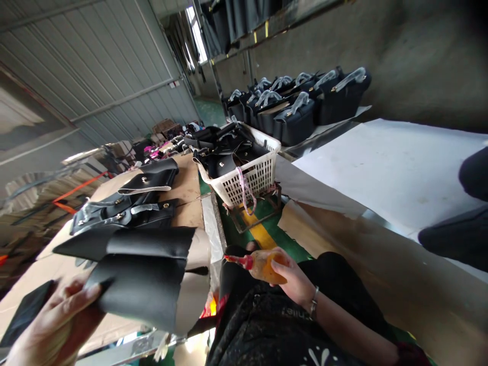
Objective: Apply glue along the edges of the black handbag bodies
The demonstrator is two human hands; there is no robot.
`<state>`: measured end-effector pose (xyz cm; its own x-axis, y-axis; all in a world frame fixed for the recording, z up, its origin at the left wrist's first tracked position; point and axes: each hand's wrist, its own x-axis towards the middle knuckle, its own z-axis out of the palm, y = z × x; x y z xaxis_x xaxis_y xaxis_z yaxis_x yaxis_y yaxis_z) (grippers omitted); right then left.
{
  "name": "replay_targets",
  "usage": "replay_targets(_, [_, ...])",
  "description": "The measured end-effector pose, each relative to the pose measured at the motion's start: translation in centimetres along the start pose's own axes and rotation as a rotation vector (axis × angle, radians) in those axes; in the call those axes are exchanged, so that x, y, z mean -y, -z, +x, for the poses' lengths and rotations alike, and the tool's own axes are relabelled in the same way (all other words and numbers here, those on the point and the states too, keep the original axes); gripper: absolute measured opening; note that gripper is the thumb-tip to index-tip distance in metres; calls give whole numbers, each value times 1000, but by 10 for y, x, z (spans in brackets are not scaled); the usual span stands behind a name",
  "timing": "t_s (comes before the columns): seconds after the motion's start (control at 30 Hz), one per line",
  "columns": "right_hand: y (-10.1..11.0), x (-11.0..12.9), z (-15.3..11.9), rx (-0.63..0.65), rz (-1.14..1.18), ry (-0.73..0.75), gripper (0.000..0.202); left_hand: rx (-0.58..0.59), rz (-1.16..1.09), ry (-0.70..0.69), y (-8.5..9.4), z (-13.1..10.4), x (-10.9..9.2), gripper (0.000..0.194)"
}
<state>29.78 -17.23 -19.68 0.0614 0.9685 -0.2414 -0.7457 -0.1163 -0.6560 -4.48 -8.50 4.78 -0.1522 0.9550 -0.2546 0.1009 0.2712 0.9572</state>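
Observation:
My left hand (64,317) pinches the edge of a black leather bag piece (141,287), which is curved and shows a pale underside at its right end. In my right hand (292,277) is a squeeze bottle (265,265) of orange-yellow liquid, its red nozzle pointing left toward the leather. The nozzle and the leather piece are apart. Just beyond the held piece, black bag parts with plastic-wrapped handles (118,211) lie on the table. A black flap with a metal clasp (150,178) rests on them.
A white plastic basket (247,178) heaped with black bag parts stands on a low metal frame ahead. Several black handbags (295,119) sit in rows at the back right. Brown cardboard (188,175) covers the left table; white sheeting (381,168) covers the right one.

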Motion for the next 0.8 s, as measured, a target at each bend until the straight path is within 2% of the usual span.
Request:
replay_targets(0.1, [-5, 1, 2, 18, 25, 10, 41, -55, 9, 66, -29, 4, -28, 40])
replay_targets(0.17, [-6, 1, 3, 14, 27, 17, 41, -23, 12, 38, -45, 10, -42, 39])
replay_targets(0.27, [-6, 4, 2, -29, 37, 40, 43, 34, -3, -177, -56, 22, -58, 32])
replay_targets(0.37, [-4, 8, 1, -58, 49, 84, 41, 72, -53, -384, -55, 29, -67, 24])
replay_targets(0.43, [-2, 11, 1, -63, 44, 107, 40, 40, -141, -501, -54, 28, -66, 25])
replay_targets(0.47, [-2, 12, 1, -66, 38, 113, 40, 8, -191, -543, -53, 26, -62, 27])
replay_targets(0.53, [0, 12, 2, -80, 23, 112, 42, -38, -243, -533, -54, 21, -48, 36])
replay_targets(0.6, [2, 11, 3, -98, -12, 101, 45, -54, -225, -408, -55, 14, -26, 45])
replay_targets(0.7, [2, 12, 5, -103, -120, 117, 44, -64, -116, -180, -55, 4, 13, 48])
replay_targets(0.8, [2, 17, 8, -72, -337, 226, 36, -119, -71, -76, -53, -8, 41, 49])
